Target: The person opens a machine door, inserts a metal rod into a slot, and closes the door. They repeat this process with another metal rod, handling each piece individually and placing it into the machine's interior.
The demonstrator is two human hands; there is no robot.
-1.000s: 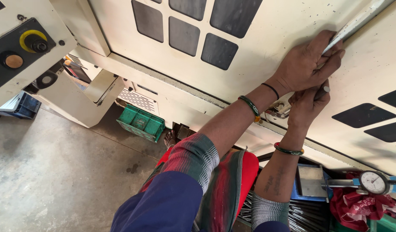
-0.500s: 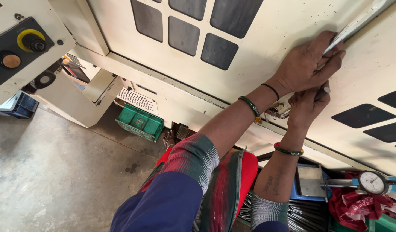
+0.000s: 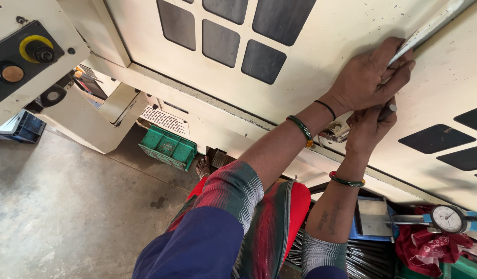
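My left hand (image 3: 370,77) is closed around the lower end of a long silver bar handle (image 3: 435,23) on the cream machine door (image 3: 326,46). Just below it, my right hand (image 3: 370,129) presses against the door with its fingers curled around a short dark rod with a pale tip (image 3: 391,108). Whether that rod is part of the handle I cannot tell. A small metal latch (image 3: 337,133) shows between my two wrists. Both wrists carry green bangles.
The door has dark square windows (image 3: 261,59). A control panel with a yellow-ringed knob (image 3: 39,49) is at the upper left. A green crate (image 3: 168,149) sits on the concrete floor. A dial gauge (image 3: 448,219), red cloth (image 3: 429,245) and metal rods (image 3: 367,258) lie at the lower right.
Both hands stay in the same grip at the handle. Only the view has shifted very slightly.
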